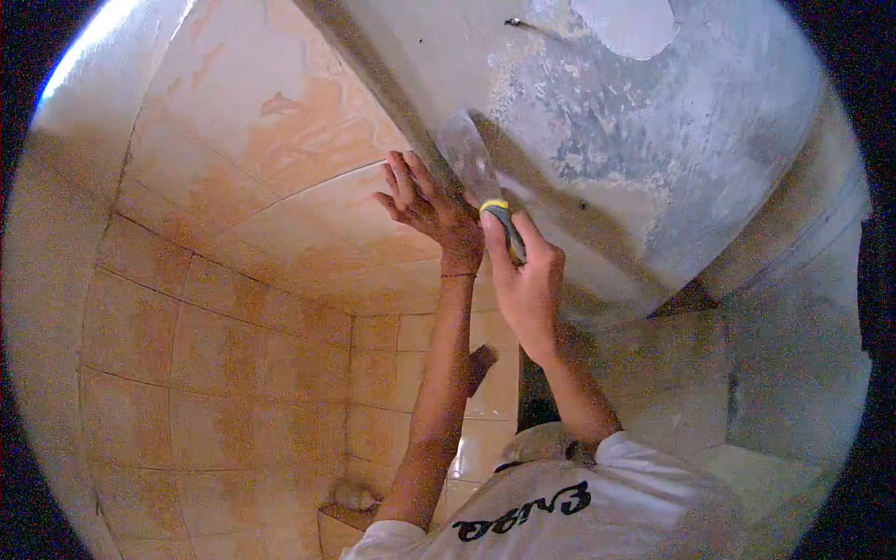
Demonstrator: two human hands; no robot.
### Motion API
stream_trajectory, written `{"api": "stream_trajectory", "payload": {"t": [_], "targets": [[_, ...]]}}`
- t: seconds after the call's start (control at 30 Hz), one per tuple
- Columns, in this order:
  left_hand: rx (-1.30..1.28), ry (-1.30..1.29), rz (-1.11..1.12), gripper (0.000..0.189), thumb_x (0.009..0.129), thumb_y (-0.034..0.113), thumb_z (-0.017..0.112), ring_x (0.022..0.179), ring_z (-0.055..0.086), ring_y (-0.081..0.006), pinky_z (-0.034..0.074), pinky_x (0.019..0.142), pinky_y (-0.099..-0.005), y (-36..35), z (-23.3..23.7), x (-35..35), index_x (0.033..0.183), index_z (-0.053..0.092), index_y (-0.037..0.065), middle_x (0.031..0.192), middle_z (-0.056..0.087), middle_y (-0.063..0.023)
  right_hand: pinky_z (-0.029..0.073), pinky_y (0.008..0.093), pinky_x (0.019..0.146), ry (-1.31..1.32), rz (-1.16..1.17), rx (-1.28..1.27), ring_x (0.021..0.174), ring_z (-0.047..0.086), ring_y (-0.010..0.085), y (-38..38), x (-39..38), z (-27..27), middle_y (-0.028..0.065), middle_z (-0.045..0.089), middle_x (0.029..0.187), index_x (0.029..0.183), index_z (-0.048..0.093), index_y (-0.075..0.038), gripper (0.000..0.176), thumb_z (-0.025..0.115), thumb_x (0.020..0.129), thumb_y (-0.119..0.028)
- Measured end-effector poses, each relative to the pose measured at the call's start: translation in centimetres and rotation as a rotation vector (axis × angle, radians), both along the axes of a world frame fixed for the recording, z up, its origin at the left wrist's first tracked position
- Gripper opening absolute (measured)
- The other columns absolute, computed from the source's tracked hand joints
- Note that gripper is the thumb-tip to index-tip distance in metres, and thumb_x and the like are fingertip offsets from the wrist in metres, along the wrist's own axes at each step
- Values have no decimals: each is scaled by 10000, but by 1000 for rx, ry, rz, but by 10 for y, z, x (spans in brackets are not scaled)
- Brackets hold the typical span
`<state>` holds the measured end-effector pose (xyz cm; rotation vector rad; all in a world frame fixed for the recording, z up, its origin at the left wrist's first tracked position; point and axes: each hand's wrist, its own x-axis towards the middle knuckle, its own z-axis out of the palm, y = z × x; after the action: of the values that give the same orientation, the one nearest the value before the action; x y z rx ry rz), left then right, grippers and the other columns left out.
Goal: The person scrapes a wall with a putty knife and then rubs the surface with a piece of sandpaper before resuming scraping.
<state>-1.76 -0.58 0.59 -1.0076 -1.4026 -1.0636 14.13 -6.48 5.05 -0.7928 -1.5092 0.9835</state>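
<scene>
My right hand (530,280) grips a putty knife (498,217) by its grey and yellow handle, with the thumb and fingers closed round it. Its broad, whitish-smeared blade lies along the grey plastered surface (597,121), close to the straight edge (373,75) beside the tiles. To the left of the knife, my left hand (425,203) rests near that edge with its fingers spread over the peach-coloured tiled surface (308,177). Nothing shows in the left hand. Part of its thumb side is hidden near the blade.
A pale round patch (630,23) marks the plaster at the top, near a small dark fitting (513,22) sticking out. Beige tiles (219,373) cover the left and lower areas. A rounded object (353,495) at the lower left is too blurred to name.
</scene>
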Motion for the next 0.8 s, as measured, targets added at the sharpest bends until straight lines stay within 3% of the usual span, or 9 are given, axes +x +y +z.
{"api": "stream_trajectory", "payload": {"t": [0.07,0.13,0.17,0.23,0.4,0.47,0.8], "targets": [[3,-16,-14,584,1036,230,535,1518,318,-366,95,1244,-627,2,-6,-5,1569,366,62,1620,362,-201,508,431,588,-27,-19,13,680,686,406,-3,-1,2,234,673,771,993,664,-28,298,642,1030,-323],[-12,96,99,582,1042,247,532,1517,319,-369,104,1243,-624,9,-15,-22,1568,367,61,1619,364,-200,470,357,600,83,40,-76,616,534,175,-11,-3,5,202,616,734,992,651,23,251,671,1019,-226],[-10,91,97,582,1042,247,532,1517,319,-369,104,1243,-624,12,-26,-23,1568,367,61,1619,364,-200,470,357,600,78,38,-74,616,534,175,-11,-3,4,202,616,734,992,651,23,251,671,1019,-226],[-53,-95,-30,581,1057,304,513,1512,327,-377,111,1241,-622,5,-17,1,1563,374,56,1611,378,-201,476,366,610,34,-8,-94,613,553,210,-10,-1,3,212,626,750,999,651,24,246,668,1020,-221],[-35,-69,-13,594,1067,360,459,1511,328,-379,104,1242,-623,6,-15,1,1565,370,48,1611,382,-198,497,386,637,49,-56,6,652,651,291,-11,-8,-3,235,657,792,1005,658,23,242,662,1022,-219],[-14,-71,-39,594,1069,365,443,1512,325,-380,103,1242,-624,4,-9,3,1566,368,48,1612,382,-197,526,433,650,-40,-21,-106,747,695,408,-12,-1,0,252,691,848,1056,665,-6,356,628,1037,-359],[-15,-57,-39,537,1070,291,446,1495,358,-387,101,1245,-622,7,-8,1,1539,400,34,1600,395,-202,528,439,639,-24,13,-88,740,703,413,-8,-5,1,249,696,823,1052,677,-10,352,625,1037,-358]]}}
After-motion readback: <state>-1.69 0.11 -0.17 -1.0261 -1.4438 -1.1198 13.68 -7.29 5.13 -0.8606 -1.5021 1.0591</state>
